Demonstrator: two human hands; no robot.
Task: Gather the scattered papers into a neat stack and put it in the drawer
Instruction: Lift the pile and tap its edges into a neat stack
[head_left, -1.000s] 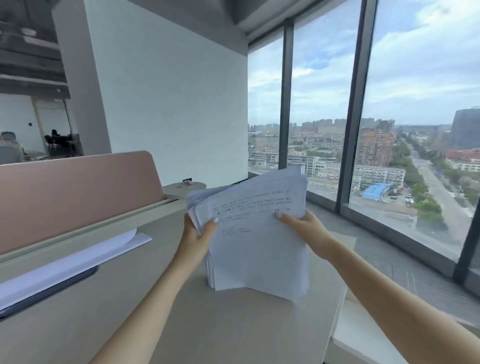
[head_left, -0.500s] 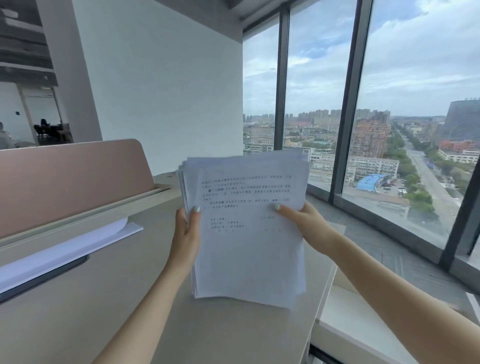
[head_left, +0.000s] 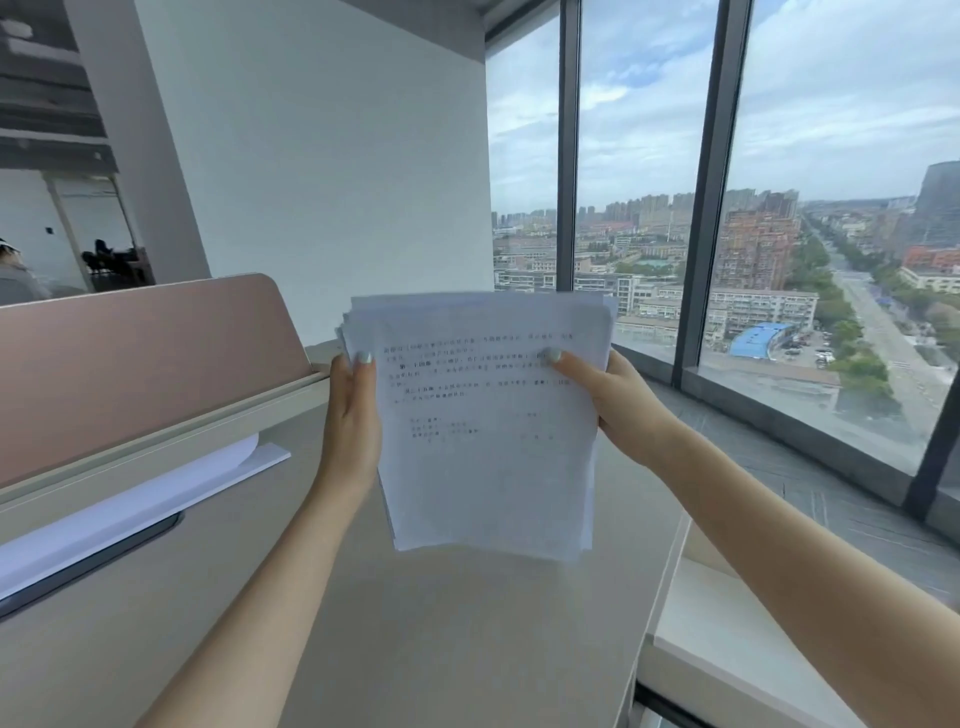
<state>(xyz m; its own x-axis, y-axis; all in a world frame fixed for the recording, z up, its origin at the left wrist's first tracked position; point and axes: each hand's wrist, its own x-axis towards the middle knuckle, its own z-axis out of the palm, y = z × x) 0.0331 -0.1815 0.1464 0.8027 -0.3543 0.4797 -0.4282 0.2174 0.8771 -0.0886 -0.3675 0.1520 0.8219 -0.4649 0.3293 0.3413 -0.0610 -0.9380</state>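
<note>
From the head-worn camera, a stack of printed papers is held upright in the air above a pale desk, its lower edge clear of the surface. The stack is gripped at both side edges: the left hand is clamped on the left edge with the thumb laid over the front sheet, and the right hand is clamped on the right edge, its thumb pressed across the printed lines. The sheets are roughly aligned, though several top corners are seen fanned out slightly at the upper left. Lines of dark text are carried on the front page, too blurred to be read. To the left, a pink desk divider is set along the desk's far side, with a loose white sheet lying at its foot, well apart from the held stack. Floor-to-ceiling windows are seen on the right, a city spread out behind them
</note>
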